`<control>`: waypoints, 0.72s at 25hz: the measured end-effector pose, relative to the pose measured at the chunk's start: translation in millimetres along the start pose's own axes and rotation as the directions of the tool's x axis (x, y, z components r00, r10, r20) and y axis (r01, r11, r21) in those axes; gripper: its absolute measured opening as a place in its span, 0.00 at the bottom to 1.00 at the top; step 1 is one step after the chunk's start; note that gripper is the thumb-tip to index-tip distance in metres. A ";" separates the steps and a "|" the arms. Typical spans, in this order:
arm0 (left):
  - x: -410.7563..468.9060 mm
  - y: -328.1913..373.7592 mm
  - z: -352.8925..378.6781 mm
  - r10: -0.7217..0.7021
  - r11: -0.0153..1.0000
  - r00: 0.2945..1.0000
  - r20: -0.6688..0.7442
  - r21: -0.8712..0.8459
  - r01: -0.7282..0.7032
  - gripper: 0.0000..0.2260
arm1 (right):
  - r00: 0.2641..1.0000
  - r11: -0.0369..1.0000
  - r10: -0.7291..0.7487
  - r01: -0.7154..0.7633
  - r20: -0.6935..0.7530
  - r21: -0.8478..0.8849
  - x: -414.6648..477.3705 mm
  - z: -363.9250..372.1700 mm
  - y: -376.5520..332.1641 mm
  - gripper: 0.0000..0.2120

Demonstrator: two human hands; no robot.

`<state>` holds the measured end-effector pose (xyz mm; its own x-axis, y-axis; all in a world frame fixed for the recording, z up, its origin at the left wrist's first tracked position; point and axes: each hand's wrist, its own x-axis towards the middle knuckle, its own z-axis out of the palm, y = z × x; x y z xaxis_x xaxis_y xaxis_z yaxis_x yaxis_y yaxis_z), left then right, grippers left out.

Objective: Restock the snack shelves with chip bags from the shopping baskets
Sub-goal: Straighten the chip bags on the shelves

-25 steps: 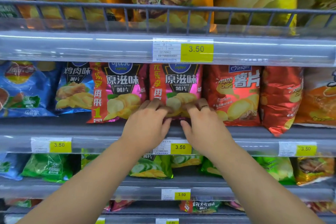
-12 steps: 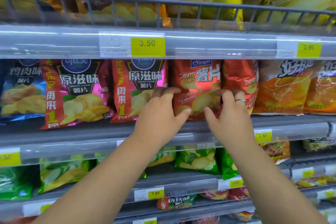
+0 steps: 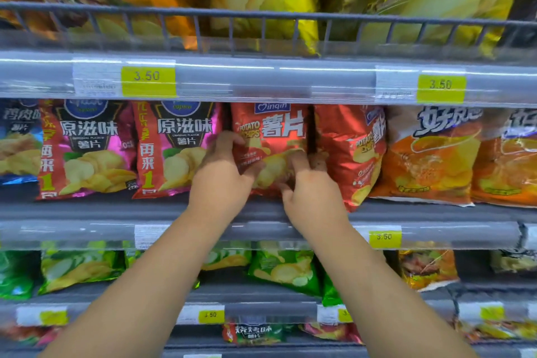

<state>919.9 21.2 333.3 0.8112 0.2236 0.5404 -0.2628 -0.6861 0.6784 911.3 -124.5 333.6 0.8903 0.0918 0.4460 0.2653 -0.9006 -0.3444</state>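
Red chip bag (image 3: 273,131): upright on the middle shelf (image 3: 87,209), between a pink chip bag (image 3: 177,148) and a second red bag (image 3: 348,154).
Left hand (image 3: 220,180): fingers curled round the bag's left edge, thumb on its front.
Right hand (image 3: 311,192): grips the bag's lower right side, fingers curled at its edge.
Further right: orange bag (image 3: 430,154).
Rail above: yellow 3.50 price tag (image 3: 148,81).
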 end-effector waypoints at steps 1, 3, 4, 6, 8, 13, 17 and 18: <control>-1.8 2.9 1.3 0.006 0.999 1.000 -0.022 0.048 -0.005 0.20 | 1.000 1.000 -0.016 0.016 0.006 0.024 0.1 -0.9 3.3 0.24; -7.7 13.2 2.3 0.026 0.989 0.994 -0.104 0.146 -0.011 0.20 | 0.998 0.995 -0.062 0.063 -0.011 0.080 -4.5 -6.5 14.3 0.20; -12.3 19.3 3.7 0.061 0.984 0.986 -0.153 0.177 -0.034 0.19 | 0.992 0.986 -0.111 0.117 -0.062 0.117 -9.2 -10.8 21.8 0.16; -26.3 35.6 12.3 0.150 0.977 0.974 -0.169 0.176 -0.119 0.16 | 0.967 0.965 -0.169 0.202 -0.192 0.167 -18.3 -22.4 42.2 0.07; -38.3 56.4 32.4 0.178 0.980 0.984 -0.029 0.094 -0.175 0.16 | 0.956 0.962 -0.134 0.188 -0.262 0.195 -22.9 -34.8 69.1 0.04; -39.3 102.4 89.6 -0.047 0.989 0.983 0.175 -0.133 0.071 0.33 | 0.963 0.985 -0.019 0.065 -0.267 0.162 -22.7 -58.6 123.0 0.04; -36.4 106.5 110.1 -0.181 0.961 0.980 0.086 -0.194 0.195 0.40 | 0.977 0.989 -0.016 0.046 -0.210 0.138 -14.7 -62.8 134.9 0.10; -35.6 105.9 112.9 -0.192 0.961 0.979 0.068 -0.190 0.201 0.40 | 0.982 0.993 -0.008 0.031 -0.188 0.117 -12.8 -62.9 135.5 0.11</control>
<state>922.2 -137.6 329.7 0.8803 0.3031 0.3650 -0.1884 -0.4828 0.8552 912.6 -274.4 333.3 0.8024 0.0175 0.5965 0.3342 -0.8413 -0.4248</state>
